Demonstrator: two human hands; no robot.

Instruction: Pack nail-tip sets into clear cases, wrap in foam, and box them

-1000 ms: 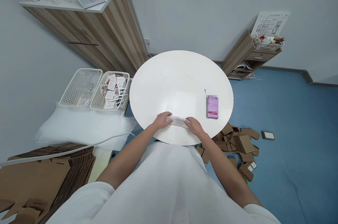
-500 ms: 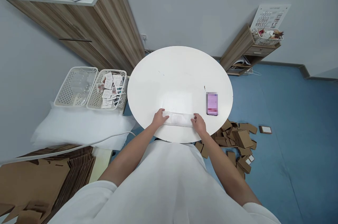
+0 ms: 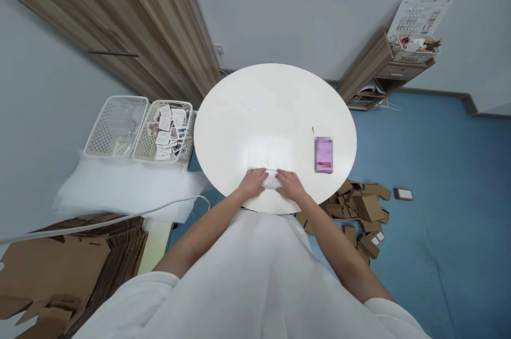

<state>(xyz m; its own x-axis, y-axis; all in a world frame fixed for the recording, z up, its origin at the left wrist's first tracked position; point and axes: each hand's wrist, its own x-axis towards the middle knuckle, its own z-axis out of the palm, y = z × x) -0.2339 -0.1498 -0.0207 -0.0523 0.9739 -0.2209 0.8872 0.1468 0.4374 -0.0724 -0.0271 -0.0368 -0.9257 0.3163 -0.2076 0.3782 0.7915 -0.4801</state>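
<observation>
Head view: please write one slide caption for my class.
Left hand and right hand hold a white strip by the near edge of a white table.

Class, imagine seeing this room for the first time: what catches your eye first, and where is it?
Probably the big white table in the middle, where the left hand and right hand rest on a white strip at the near edge. Next, the purple, pixelated rectangle toward the table's right side, and the jumbled brown boxes on the blue floor beyond.
</observation>
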